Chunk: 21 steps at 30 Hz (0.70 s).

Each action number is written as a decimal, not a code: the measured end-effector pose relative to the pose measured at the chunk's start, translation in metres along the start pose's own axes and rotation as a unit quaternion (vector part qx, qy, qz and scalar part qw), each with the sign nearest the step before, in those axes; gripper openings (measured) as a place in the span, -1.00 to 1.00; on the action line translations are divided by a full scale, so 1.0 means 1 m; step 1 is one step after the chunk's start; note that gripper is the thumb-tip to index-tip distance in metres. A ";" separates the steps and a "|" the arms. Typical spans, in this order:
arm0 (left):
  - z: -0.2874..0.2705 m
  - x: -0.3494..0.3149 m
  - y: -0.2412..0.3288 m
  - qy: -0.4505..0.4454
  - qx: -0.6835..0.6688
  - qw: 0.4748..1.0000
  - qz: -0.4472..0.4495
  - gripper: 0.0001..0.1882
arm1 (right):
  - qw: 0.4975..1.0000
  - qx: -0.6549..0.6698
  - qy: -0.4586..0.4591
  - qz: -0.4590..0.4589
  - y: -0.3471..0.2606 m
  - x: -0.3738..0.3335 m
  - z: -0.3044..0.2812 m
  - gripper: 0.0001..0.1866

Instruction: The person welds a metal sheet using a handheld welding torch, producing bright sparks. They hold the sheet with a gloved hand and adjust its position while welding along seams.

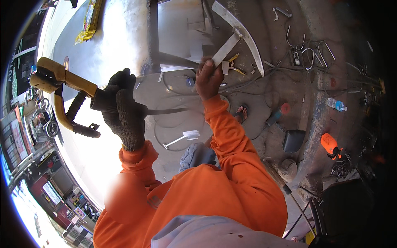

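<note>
My left hand (124,111), in a dark knit glove, is closed around the black grip of a yellow welding electrode holder (80,82). Its jaw end points to the upper left, and no rod shows in it. A black cable (167,111) leads from the glove toward the right. My bare right hand (209,80) grips the flat metal handle of a chipping hammer (226,48). The long curved, pointed head of the hammer is up and to the right, above the floor. Both hands are held apart in front of my orange sleeves.
A bright pale sheet surface (87,136) and a steel post (153,39) stand left. A yellow packet (90,20) lies far left. Yellow-handled pliers (236,67), cables, bent rods (318,56), a grinder (276,115), a black seat-like block (294,141) and a bottle (337,104) lie right.
</note>
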<state>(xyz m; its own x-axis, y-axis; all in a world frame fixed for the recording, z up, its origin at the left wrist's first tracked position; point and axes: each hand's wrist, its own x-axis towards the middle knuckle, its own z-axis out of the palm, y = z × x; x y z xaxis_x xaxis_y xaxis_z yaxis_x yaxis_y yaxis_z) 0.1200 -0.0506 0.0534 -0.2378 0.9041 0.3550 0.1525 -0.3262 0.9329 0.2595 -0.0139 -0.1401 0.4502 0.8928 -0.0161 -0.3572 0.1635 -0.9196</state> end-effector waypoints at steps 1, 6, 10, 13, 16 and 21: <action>0.002 0.006 -0.003 0.002 -0.011 1.000 -0.003 -0.70 | 0.999 0.041 0.000 0.002 -0.002 0.009 0.009 -0.72; 0.004 0.019 -0.009 0.016 0.055 0.996 -0.070 -0.66 | 0.999 0.015 0.003 -0.032 -0.007 0.030 0.031 -0.70; 0.007 0.013 -0.011 0.067 0.045 0.993 -0.090 -0.72 | 0.999 -0.014 -0.003 -0.041 0.001 0.039 0.040 -0.69; 0.007 0.012 -0.014 0.064 0.029 0.994 -0.078 -0.74 | 0.998 -0.038 0.040 -0.021 0.005 0.043 0.044 -0.59; 0.004 0.012 -0.014 0.043 0.038 0.996 -0.072 -0.72 | 0.995 0.089 0.035 -0.009 0.004 0.042 0.046 -0.54; 0.002 0.010 -0.015 0.046 0.054 0.994 -0.080 -0.72 | 1.000 -0.025 0.014 -0.005 0.008 0.044 0.050 -0.67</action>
<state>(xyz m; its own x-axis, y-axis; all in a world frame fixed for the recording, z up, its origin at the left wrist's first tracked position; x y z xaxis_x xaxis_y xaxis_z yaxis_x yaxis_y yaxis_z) 0.1172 -0.0357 0.0431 -0.3529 0.9115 0.2114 0.2072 -0.1442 0.9676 0.2358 0.0473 -0.1286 0.4770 0.8787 -0.0177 -0.3110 0.1499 -0.9385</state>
